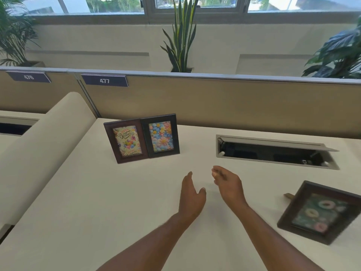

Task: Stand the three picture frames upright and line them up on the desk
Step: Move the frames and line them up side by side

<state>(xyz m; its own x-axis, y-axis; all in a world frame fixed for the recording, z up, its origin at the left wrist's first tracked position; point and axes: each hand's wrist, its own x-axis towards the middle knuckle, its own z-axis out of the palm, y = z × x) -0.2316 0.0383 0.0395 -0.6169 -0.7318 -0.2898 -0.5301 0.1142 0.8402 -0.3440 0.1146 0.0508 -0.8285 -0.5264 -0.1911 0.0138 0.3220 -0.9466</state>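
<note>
Three picture frames are on a cream desk [78,192]. Two of them stand upright, side by side and touching, near the back of the desk just in front of a tan partition [214,102]. The birthday frame [127,141] has a reddish-brown border and a card reading "Happy Birthday" with balloons. Touching its right edge is the flower frame [161,136], with a dark border and a picture of pastel flowers. The third, the doughnut frame [320,212], is well apart from that pair, toward the desk's front right. It lies tilted rather than standing, picture side up, with a dark border and a blurred image of ring-shaped doughnuts. A small brown piece, perhaps its stand, pokes out at its left edge.

Two bare hands hover over the middle of the desk, in front of the flower frame and between the standing pair and the doughnut frame. The left hand [192,196] is open, fingers together and thumb spread, holding nothing. The right hand [228,182] is loosely open with fingers curled, also empty. The hands are near each other but not touching, and neither touches a frame.

Behind the right hand, one long cable hatch [273,151] is set into the desk, its lid propped open. The partition carries two number plates, 476 [29,77] and 477 [104,80]. Three leafy plants stand behind the partition, below a window.
</note>
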